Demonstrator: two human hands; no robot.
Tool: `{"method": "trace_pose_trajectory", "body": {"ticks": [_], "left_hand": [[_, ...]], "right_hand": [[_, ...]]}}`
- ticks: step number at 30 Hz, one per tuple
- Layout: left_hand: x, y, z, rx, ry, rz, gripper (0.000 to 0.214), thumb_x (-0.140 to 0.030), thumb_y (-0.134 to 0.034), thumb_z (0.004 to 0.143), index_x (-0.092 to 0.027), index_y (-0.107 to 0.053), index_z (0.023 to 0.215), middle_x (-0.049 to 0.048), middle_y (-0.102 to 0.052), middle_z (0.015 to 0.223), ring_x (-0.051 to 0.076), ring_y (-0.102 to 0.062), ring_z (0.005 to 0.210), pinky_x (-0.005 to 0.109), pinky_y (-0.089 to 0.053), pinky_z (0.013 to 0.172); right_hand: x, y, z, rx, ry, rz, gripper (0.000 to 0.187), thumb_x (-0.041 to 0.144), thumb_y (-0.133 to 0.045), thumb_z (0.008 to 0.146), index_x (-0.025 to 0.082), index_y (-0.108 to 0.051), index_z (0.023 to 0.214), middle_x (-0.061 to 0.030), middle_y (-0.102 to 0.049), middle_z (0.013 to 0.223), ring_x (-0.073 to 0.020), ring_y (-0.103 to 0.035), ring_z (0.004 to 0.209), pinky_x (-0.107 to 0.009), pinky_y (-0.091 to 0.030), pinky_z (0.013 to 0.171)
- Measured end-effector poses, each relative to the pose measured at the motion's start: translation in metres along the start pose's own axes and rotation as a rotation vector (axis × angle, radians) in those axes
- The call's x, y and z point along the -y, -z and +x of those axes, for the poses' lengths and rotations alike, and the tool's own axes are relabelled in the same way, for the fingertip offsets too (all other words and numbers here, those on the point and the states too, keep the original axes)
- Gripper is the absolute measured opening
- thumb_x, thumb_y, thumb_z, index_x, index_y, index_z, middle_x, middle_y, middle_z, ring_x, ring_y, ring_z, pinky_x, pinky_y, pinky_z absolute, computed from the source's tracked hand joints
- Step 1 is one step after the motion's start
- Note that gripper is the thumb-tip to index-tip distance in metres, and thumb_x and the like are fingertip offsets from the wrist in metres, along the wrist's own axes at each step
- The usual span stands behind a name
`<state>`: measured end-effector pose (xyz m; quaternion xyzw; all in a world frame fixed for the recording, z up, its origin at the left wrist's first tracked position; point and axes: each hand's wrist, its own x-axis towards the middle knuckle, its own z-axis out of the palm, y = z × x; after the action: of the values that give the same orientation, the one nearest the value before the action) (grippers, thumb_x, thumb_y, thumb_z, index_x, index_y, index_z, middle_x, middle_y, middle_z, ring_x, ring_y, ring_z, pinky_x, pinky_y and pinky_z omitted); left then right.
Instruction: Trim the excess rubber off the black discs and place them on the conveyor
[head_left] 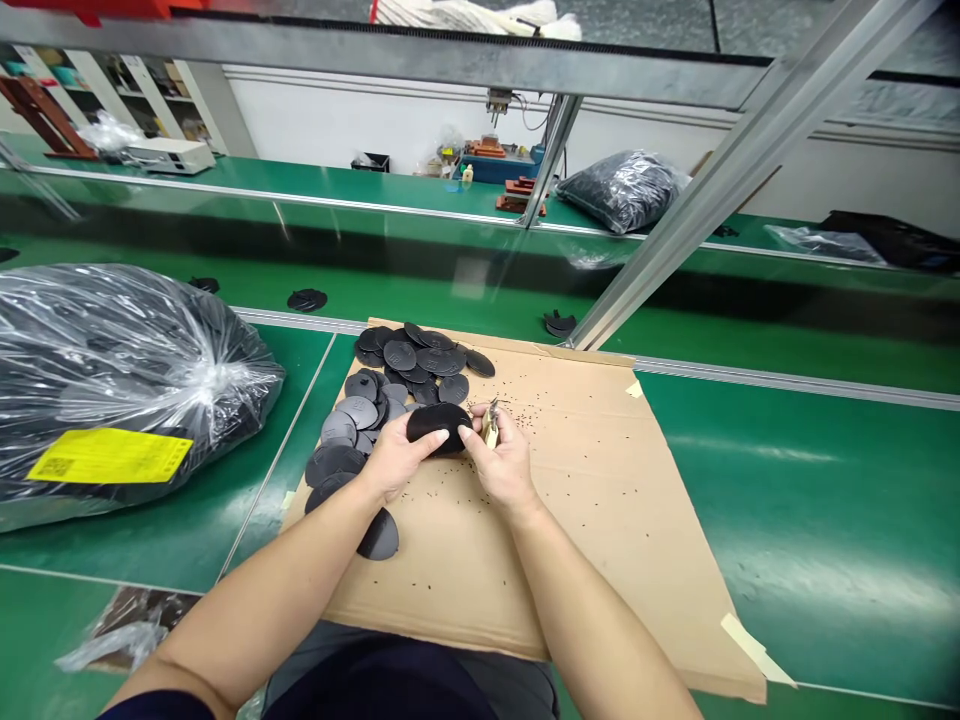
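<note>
My left hand (397,458) grips a black oval plastic disc (437,424) held just above a brown cardboard sheet (592,500). My right hand (501,462) is closed on a small metal cutting tool (491,424) whose tip meets the disc's right edge. A pile of several similar black discs (397,385) lies on the cardboard to the left and behind my hands. One more disc (379,537) lies under my left forearm. Tiny dark trimmings (559,405) are scattered over the cardboard.
A large clear plastic bag of black parts with a yellow label (112,385) sits at the left. A slanted metal frame post (712,190) rises at the right. Stray discs (307,299) lie on the green conveyor beyond. Another bag (622,188) rests at the back.
</note>
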<state>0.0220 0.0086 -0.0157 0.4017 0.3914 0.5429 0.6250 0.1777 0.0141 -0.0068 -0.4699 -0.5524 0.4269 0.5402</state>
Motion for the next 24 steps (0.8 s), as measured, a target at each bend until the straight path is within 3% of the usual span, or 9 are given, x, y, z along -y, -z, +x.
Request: {"method": "trace_pose_trajectory", "body": {"ticks": [5, 9, 12, 17, 24], "left_hand": [[0.001, 0.002, -0.001, -0.024, -0.006, 0.03, 0.04, -0.032, -0.077, 0.071, -0.014, -0.067, 0.106, 0.0096, -0.07, 0.104, 0.023, -0.064, 0.096, 0.04, -0.048, 0.093], [-0.001, 0.002, -0.002, 0.015, 0.007, 0.021, 0.036, -0.031, -0.078, 0.069, -0.015, -0.069, 0.1, 0.0087, -0.071, 0.102, 0.022, -0.065, 0.095, 0.039, -0.047, 0.094], [-0.002, 0.002, -0.003, 0.035, 0.014, 0.037, 0.035, -0.031, -0.079, 0.069, -0.014, -0.069, 0.098, 0.0088, -0.071, 0.1, 0.022, -0.064, 0.094, 0.039, -0.047, 0.094], [0.0, 0.002, -0.004, 0.026, 0.019, 0.108, 0.032, -0.032, -0.078, 0.069, -0.014, -0.068, 0.093, 0.0079, -0.07, 0.092, 0.021, -0.064, 0.087, 0.037, -0.048, 0.088], [0.002, -0.001, -0.004, -0.019, -0.023, 0.139, 0.029, -0.029, -0.078, 0.068, -0.016, -0.066, 0.092, 0.0056, -0.067, 0.093, 0.02, -0.061, 0.089, 0.033, -0.048, 0.086]], "right_hand": [[0.0, 0.006, 0.004, 0.157, 0.028, -0.105, 0.026, 0.036, -0.064, 0.08, 0.019, -0.062, 0.099, -0.0004, -0.058, 0.077, -0.0147, -0.053, 0.069, -0.028, -0.045, 0.067], [0.004, 0.01, 0.005, 0.258, 0.047, -0.206, 0.024, 0.041, -0.061, 0.082, 0.018, -0.061, 0.081, 0.0, -0.055, 0.071, -0.0138, -0.049, 0.066, -0.026, -0.042, 0.062], [0.005, 0.011, 0.005, 0.268, 0.009, -0.208, 0.028, 0.045, -0.062, 0.081, 0.018, -0.058, 0.074, 0.0019, -0.049, 0.065, -0.0118, -0.043, 0.061, -0.024, -0.037, 0.056], [0.003, 0.01, 0.004, 0.264, -0.156, -0.084, 0.032, 0.046, -0.072, 0.071, 0.016, -0.061, 0.08, 0.0022, -0.053, 0.066, -0.0116, -0.045, 0.059, -0.024, -0.038, 0.056], [-0.005, 0.004, 0.002, 0.147, -0.256, 0.104, 0.037, 0.043, -0.081, 0.061, 0.016, -0.064, 0.079, 0.0032, -0.056, 0.061, -0.0111, -0.047, 0.054, -0.025, -0.039, 0.052]]}}
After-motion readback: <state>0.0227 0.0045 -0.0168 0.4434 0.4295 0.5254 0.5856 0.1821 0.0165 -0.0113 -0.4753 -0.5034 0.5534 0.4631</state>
